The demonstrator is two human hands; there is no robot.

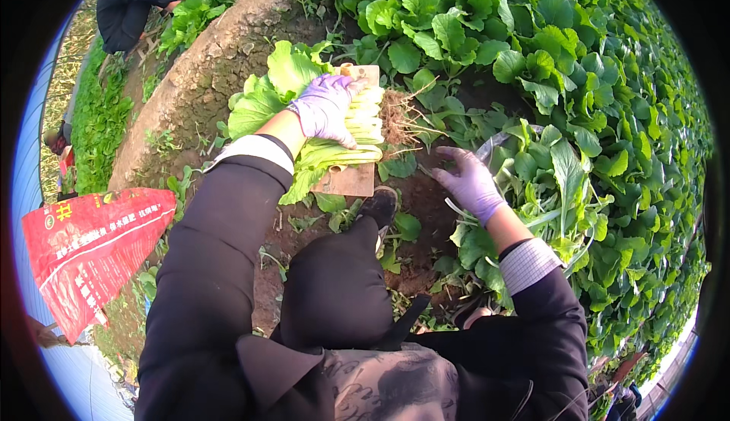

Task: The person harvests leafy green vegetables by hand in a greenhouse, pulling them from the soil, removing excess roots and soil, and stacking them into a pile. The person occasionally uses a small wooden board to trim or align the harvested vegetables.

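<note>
My left hand (326, 107), in a thin purple glove, lies over a row of leafy green vegetables (365, 114) with pale stems. The row rests on a small flat board (359, 184); its leaves point left and its brown roots (398, 117) stick out past the right edge. Whether the fingers grip the stems or only press on them cannot be told. To the right, my right hand (470, 184), gloved alike, hovers over soil with thumb and fingers apart and nothing seen between them. Beside it lies a heap of loose greens (547, 175), partly on clear plastic.
Dense leafy plants (616, 107) grow along the right and top. A raised soil ridge (188, 73) curves at the left, and a red printed sack (100, 244) stands below it. A person in dark clothes (128, 7) crouches at upper left. My shoe (379, 207) is close to the board.
</note>
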